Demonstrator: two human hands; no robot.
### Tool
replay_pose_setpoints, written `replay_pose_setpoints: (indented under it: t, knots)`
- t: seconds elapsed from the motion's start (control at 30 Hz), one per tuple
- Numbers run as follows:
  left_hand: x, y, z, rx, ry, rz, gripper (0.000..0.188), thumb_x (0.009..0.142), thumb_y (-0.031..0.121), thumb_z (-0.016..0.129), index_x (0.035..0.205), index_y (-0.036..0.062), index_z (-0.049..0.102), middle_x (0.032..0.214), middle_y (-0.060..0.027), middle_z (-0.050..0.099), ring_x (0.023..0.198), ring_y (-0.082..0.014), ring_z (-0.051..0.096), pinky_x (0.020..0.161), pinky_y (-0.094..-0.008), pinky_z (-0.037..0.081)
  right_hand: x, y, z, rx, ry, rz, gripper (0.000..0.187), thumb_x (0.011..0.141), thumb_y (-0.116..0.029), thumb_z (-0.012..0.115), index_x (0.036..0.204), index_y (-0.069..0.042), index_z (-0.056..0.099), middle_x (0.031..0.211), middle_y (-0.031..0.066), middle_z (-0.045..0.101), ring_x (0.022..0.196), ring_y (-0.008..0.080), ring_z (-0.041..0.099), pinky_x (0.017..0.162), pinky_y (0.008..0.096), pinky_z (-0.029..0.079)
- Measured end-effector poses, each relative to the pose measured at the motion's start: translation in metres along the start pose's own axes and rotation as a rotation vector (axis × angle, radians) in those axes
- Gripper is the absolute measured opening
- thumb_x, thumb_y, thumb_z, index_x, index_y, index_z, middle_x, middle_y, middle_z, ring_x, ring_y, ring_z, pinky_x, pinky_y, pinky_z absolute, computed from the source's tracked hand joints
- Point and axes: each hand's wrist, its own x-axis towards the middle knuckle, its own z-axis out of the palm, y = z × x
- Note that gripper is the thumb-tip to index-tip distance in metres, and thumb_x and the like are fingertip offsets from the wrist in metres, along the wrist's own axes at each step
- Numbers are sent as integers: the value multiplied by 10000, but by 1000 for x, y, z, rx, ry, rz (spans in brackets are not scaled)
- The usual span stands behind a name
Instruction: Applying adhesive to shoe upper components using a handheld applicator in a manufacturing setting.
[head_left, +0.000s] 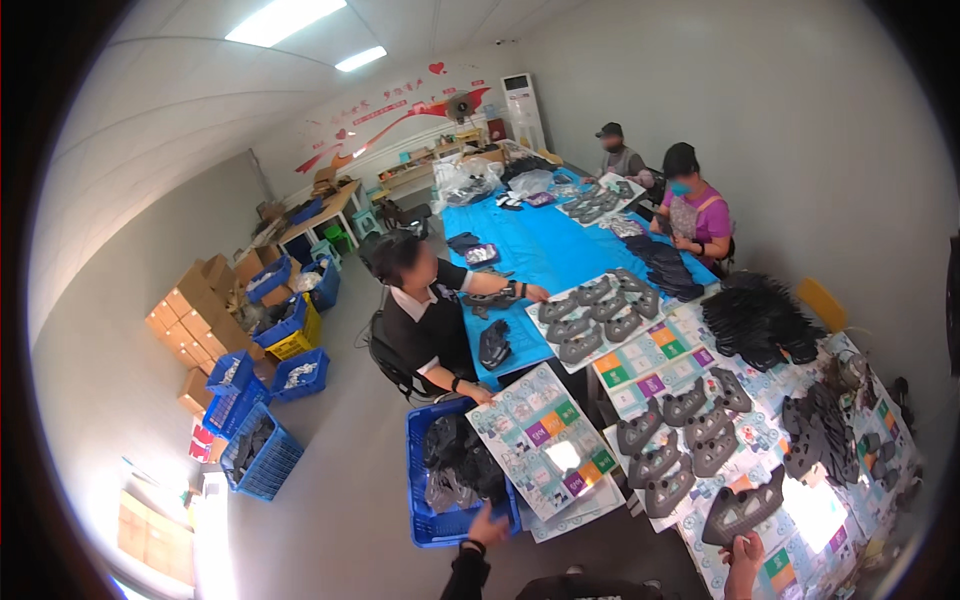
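At the near right, my right hand grips the lower edge of a dark grey moulded part with cut-out openings. The part is over a table covered with printed sheets. My left hand has its fingers spread, holds nothing and hovers by the near edge of a blue crate. In that crate lie black parts and clear plastic bags. Just beyond my right hand, rows of similar grey parts rest on a board.
A seated co-worker touches a printed board and another board bearing grey parts. Two more people sit beyond the blue-covered table. Black pieces are heaped at right; crates and cartons stand left.
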Motion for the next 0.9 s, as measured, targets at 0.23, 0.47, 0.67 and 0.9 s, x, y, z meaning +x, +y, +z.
replay_pose_setpoints:
  t: [0.23, 0.47, 0.67, 0.9]
  knots:
    - [-11, 342, -102, -283, 284, 798, 581, 1004, 160, 598, 1521, 36, 362, 693, -16, 549, 595, -63, 520, 533, -234, 436, 23, 17, -7, 44, -102, -47, 250, 970, -108, 629, 1177, -27, 516, 824, 92, 656, 661, 181, 670, 518, 271, 451]
    - [-220, 417, -29, 394, -658, 1889, 467, 532, 461, 840, 568, 158, 487, 616, 20, 448, 579, -193, 511, 548, -338, 363, 2, -7, -19, -66, -22, -90, 108, 965, -95, 620, 1028, -7, 611, 822, 86, 686, 684, 163, 674, 534, 256, 457]
    - [-217, 402, -10, 314, -760, 1778, 430, 648, 431, 848, 609, 145, 530, 606, 22, 443, 582, -183, 535, 519, -316, 376, -3, 14, -38, 17, 96, -10, 109, 969, -102, 623, 1044, -24, 606, 817, 68, 663, 692, 168, 674, 544, 259, 455]
    - [-168, 356, -22, 178, -778, 1593, 451, 602, 441, 835, 564, 135, 506, 587, -3, 461, 552, -202, 500, 517, -324, 352, 36, 39, -44, -172, 164, 189, 229, 968, -141, 642, 1154, -14, 605, 777, 37, 609, 615, 121, 591, 511, 252, 407]
